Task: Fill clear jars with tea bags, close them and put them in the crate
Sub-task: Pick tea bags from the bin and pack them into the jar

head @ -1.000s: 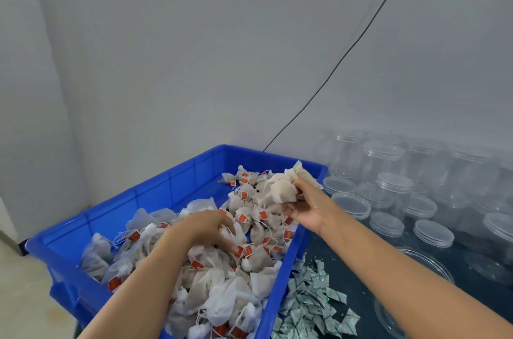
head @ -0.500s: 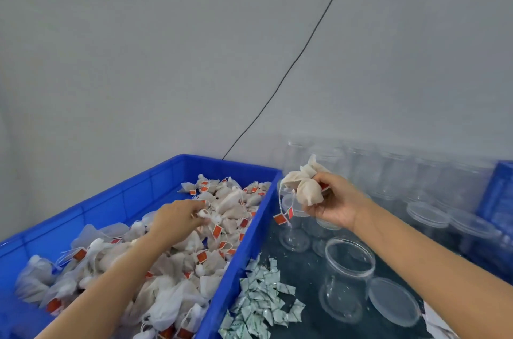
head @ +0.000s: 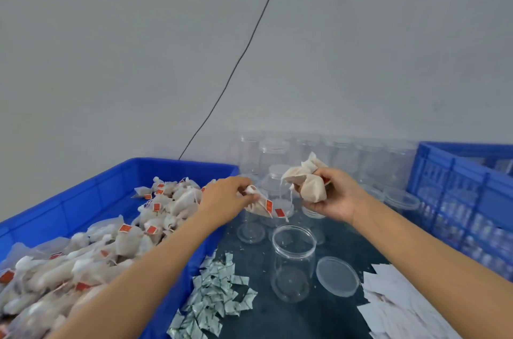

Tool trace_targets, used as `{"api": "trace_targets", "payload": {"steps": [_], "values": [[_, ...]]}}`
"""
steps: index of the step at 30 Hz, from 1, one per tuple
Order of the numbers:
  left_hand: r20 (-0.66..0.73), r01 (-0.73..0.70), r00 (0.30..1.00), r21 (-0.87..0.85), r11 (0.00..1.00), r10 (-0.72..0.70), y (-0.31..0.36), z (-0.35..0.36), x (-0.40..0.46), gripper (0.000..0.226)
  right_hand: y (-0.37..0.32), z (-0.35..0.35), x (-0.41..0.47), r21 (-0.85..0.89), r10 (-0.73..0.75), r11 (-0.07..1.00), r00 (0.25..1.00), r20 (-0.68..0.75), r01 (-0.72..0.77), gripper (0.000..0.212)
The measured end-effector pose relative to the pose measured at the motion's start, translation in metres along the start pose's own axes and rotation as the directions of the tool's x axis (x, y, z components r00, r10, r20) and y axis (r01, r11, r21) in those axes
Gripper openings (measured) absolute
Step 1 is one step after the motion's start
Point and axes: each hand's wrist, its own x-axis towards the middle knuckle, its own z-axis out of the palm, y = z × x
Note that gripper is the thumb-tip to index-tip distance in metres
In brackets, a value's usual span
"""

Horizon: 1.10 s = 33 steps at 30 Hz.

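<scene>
An open clear jar stands upright on the dark table, its clear lid lying flat to its right. My right hand is above and behind the jar, shut on a bunch of white tea bags. My left hand hovers over the bin's right rim, pinching a tea bag with a red tag. A blue bin at left holds a heap of tea bags. The blue crate stands at the right.
Several clear jars, some lidded, line the back wall. Small green-white sachets lie in front of the bin. White paper slips lie at lower right. A black cable runs down the wall.
The view has swung right, so the crate now shows. My left hand lifted a tea bag out of the bin toward the jar. My right hand still grips its bunch above the jar.
</scene>
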Motion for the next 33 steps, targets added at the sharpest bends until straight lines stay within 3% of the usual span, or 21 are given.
{"api": "trace_targets", "payload": {"steps": [6, 11, 15, 17, 20, 22, 25, 29, 33], "values": [[0.092, -0.056, 0.994, -0.068, 0.996, 0.062, 0.035, 0.046, 0.008, 0.023, -0.017, -0.028, -0.013, 0.041, -0.003, 0.999, 1.000, 0.001, 0.003, 0.042], [0.220, -0.167, 0.962, 0.007, 0.986, 0.162, 0.046, 0.069, 0.007, 0.015, -0.021, -0.048, -0.019, 0.062, -0.020, 0.998, 0.999, -0.041, 0.022, 0.053], [0.298, -0.197, 0.939, 0.055, 0.979, 0.172, 0.049, 0.076, 0.010, 0.035, -0.019, -0.056, -0.019, 0.048, 0.005, 0.999, 1.000, -0.025, -0.004, 0.060], [0.228, -0.171, 0.958, -0.040, 0.984, 0.176, 0.051, 0.074, 0.013, 0.045, -0.018, -0.059, -0.017, 0.042, 0.018, 0.999, 1.000, -0.009, -0.018, 0.061], [0.139, -0.119, 0.973, -0.380, 0.917, 0.184, 0.055, 0.071, 0.017, 0.067, -0.014, -0.061, -0.013, 0.047, 0.047, 0.998, 0.998, 0.029, -0.048, 0.045], [0.088, -0.138, 0.973, -0.521, 0.842, 0.214, 0.058, 0.070, 0.019, 0.057, -0.008, -0.060, -0.010, 0.056, 0.079, 0.995, 0.995, 0.066, -0.083, 0.044], [-0.051, -0.234, 0.968, -0.531, 0.815, 0.244, 0.062, 0.069, 0.020, 0.027, 0.001, -0.058, -0.007, 0.047, 0.109, 0.992, 0.987, 0.115, -0.116, 0.040], [-0.125, -0.240, 0.971, -0.518, 0.821, 0.205, 0.059, 0.069, 0.022, 0.019, 0.006, -0.059, -0.003, 0.006, 0.107, 0.994, 0.989, 0.100, -0.108, 0.031], [-0.193, -0.177, 0.979, -0.611, 0.772, 0.072, 0.051, 0.063, 0.025, 0.010, 0.004, -0.063, -0.003, 0.034, 0.111, 0.993, 0.993, 0.036, -0.112, 0.023]]}}
